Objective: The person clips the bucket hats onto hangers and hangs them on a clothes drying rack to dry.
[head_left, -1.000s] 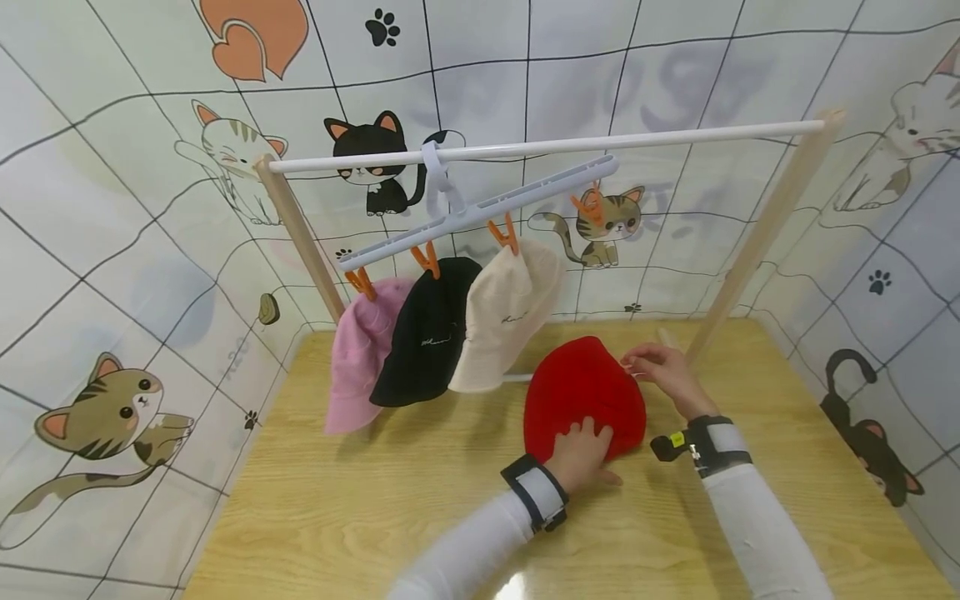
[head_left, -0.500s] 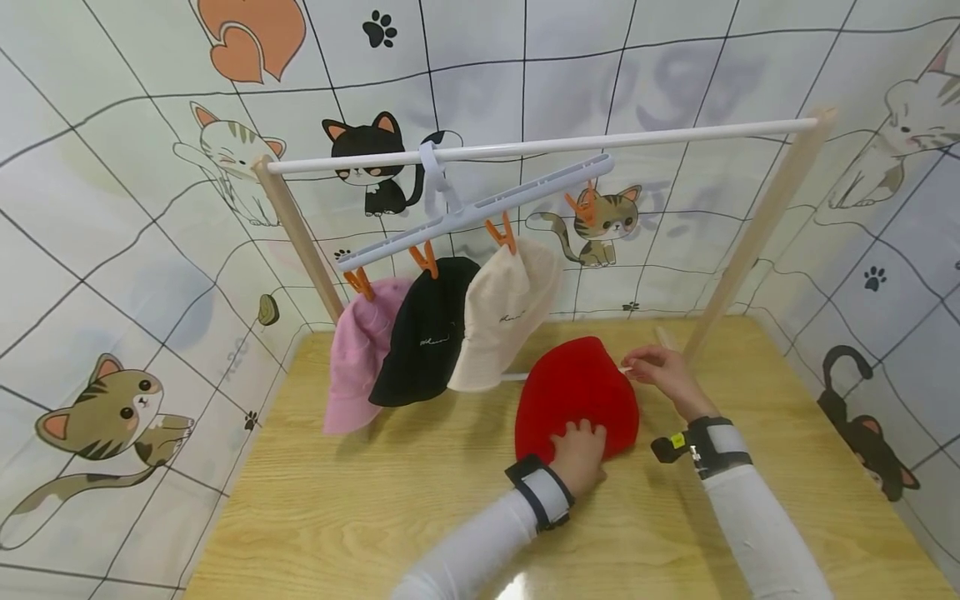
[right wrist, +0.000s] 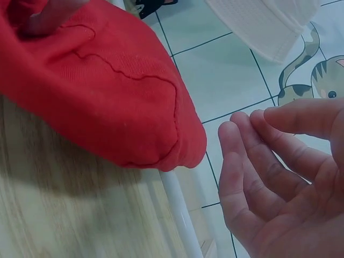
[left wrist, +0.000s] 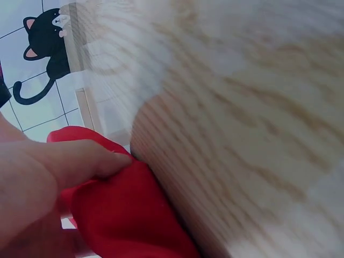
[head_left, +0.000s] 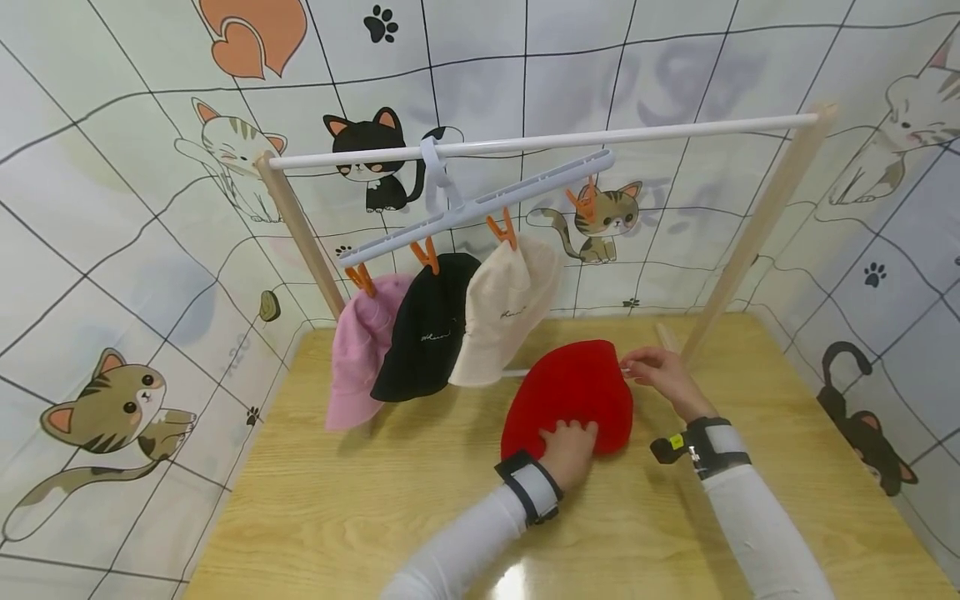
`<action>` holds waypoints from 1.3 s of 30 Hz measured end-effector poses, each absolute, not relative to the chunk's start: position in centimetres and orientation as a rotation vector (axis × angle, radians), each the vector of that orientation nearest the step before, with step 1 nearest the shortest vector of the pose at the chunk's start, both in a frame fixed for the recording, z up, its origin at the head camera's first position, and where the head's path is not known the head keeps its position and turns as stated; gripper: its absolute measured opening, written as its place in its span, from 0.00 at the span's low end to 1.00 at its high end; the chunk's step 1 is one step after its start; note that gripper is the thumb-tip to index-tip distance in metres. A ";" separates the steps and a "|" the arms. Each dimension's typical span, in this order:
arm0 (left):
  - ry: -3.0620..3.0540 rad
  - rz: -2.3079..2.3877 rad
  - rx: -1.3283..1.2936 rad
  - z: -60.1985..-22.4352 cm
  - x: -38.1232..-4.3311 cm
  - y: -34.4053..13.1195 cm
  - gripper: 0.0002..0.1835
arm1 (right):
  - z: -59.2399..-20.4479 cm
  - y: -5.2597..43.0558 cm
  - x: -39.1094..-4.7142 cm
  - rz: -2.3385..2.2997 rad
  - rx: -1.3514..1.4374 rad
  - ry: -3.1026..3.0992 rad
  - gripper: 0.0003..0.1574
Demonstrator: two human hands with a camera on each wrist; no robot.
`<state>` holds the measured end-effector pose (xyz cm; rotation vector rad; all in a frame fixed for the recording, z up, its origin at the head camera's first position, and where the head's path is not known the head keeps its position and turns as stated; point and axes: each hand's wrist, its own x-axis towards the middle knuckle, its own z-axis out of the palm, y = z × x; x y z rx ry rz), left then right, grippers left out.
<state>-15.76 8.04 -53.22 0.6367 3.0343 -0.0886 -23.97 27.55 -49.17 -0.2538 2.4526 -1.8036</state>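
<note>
A red bucket hat is held low over the table below the hanger. My left hand grips its near edge; in the left wrist view the thumb lies over the red cloth and the fingers go behind it. Just right of the hat is my right hand. The right wrist view shows its fingers loosely curved with nothing in them, a small gap from the hat's crown. Above, an orange clip hangs with nothing in it at the right end of the grey hanger.
A pink hat, a black hat and a cream hat hang from clips on the hanger. The hanger hooks onto the white rod of a wooden-legged rack. A lower white bar runs behind the red hat. Cat-print walls surround the table.
My left hand has drawn the red hat a little to the left, opening a gap from my right fingers. The right hand has hardly moved, and the hanging hats stay put.
</note>
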 end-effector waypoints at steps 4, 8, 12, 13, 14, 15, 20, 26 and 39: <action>3.001 -0.101 0.683 -53.1 -15.8 7.4 0.15 | -49.2 27.4 -23.9 -1.805 -0.253 2.451 0.18; 2.982 -0.064 0.743 -52.9 -15.7 6.7 0.14 | -49.3 27.4 -23.8 -1.784 -0.247 2.450 0.18; 3.011 -0.012 0.821 -52.2 -15.5 5.8 0.11 | -49.5 27.6 -23.9 -1.790 -0.244 2.441 0.19; 3.023 0.000 0.835 -51.9 -15.4 5.6 0.10 | -49.6 27.6 -23.9 -1.797 -0.246 2.439 0.19; 3.035 0.014 0.847 -51.5 -15.4 5.4 0.09 | -49.6 27.6 -23.9 -1.801 -0.251 2.439 0.19; 3.048 0.032 0.858 -51.1 -15.4 5.2 0.08 | -49.6 27.6 -23.9 -1.805 -0.253 2.438 0.19; 3.081 0.107 0.891 -48.7 -15.7 4.4 0.06 | -49.4 27.4 -24.0 -1.808 -0.284 2.445 0.19; 3.084 0.184 0.886 -46.5 -16.4 3.8 0.05 | -48.8 27.5 -24.2 -1.807 -0.333 2.457 0.18; 3.240 0.238 0.801 -42.5 -18.3 2.8 0.11 | -46.0 28.2 -23.9 -1.726 -0.395 2.494 0.20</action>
